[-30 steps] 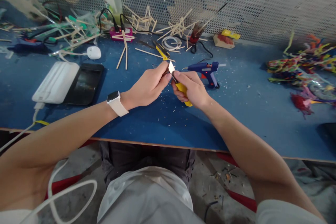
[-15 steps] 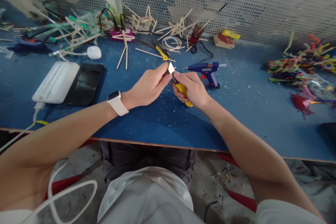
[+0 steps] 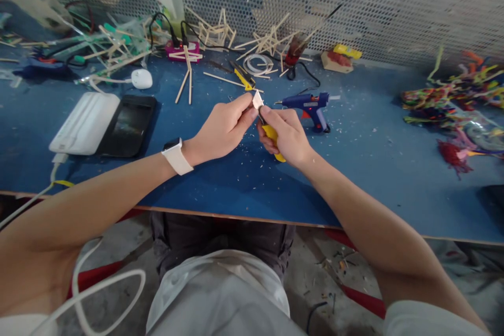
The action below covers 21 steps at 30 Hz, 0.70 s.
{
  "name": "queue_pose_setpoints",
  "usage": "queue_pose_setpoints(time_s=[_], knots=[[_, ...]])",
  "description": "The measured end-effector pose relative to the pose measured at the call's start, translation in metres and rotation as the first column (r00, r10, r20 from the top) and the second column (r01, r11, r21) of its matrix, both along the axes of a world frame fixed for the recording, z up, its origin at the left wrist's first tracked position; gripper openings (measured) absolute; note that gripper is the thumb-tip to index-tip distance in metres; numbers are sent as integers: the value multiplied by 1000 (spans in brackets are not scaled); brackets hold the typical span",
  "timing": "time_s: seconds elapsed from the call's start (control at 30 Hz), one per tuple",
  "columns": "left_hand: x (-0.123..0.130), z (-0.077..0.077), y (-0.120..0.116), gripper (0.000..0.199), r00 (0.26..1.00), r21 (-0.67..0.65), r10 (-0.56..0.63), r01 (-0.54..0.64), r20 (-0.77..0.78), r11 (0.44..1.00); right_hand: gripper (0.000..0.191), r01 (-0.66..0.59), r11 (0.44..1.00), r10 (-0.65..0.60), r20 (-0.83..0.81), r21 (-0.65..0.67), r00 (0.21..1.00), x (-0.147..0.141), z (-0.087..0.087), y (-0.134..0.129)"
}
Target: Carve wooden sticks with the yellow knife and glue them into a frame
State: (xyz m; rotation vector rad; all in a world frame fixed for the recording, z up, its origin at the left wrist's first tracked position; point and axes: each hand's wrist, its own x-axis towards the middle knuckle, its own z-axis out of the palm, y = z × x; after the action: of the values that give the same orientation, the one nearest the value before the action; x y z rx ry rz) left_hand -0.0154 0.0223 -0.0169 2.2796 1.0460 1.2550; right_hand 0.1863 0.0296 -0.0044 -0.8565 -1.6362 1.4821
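Note:
My right hand [image 3: 286, 134] is wrapped round a yellow utility knife [image 3: 270, 133], its bare blade pointing up and away from me. Close against the blade, my left hand [image 3: 228, 126] is closed in a pinch; whatever lies between its fingers is hidden. Both hands meet above the blue table [image 3: 220, 189], where small pale shavings are scattered. Just right of the blade lies a blue glue gun [image 3: 311, 107]. A second yellow-and-black utility knife [image 3: 243, 76] rests beyond my fingers, beside thin wooden sticks [image 3: 223, 79].
At the left lie a white power bank [image 3: 84, 123] and a black phone [image 3: 129, 126]. Stick structures [image 3: 214, 31], a pink power socket [image 3: 183, 51] and a coil of clear tubing [image 3: 258, 64] stand along the mesh wall. Coloured yarn [image 3: 452, 94] is heaped at right.
The knife and my right hand have shifted very slightly, with the blade tilting a little. My left hand keeps almost the same place.

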Motion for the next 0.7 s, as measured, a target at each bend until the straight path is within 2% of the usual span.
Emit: queue_pose_setpoints(time_s=[0.17,0.37,0.53,0.7], knots=[[4,1,-1,53,998,8,39,-40,58,999,72,57,997,-57,0,48,998,-3,-3,-1],[2,6,-1,53,994,-32,23,-19,109,999,69,129,991,-128,-22,26,992,-4,-4,2],[2,3,-2,49,992,-60,8,0,127,998,70,125,991,-124,-19,52,992,-3,-1,0],[3,-4,1,46,989,-61,3,6,150,998,73,67,990,-69,15,122,997,-2,-1,-1]])
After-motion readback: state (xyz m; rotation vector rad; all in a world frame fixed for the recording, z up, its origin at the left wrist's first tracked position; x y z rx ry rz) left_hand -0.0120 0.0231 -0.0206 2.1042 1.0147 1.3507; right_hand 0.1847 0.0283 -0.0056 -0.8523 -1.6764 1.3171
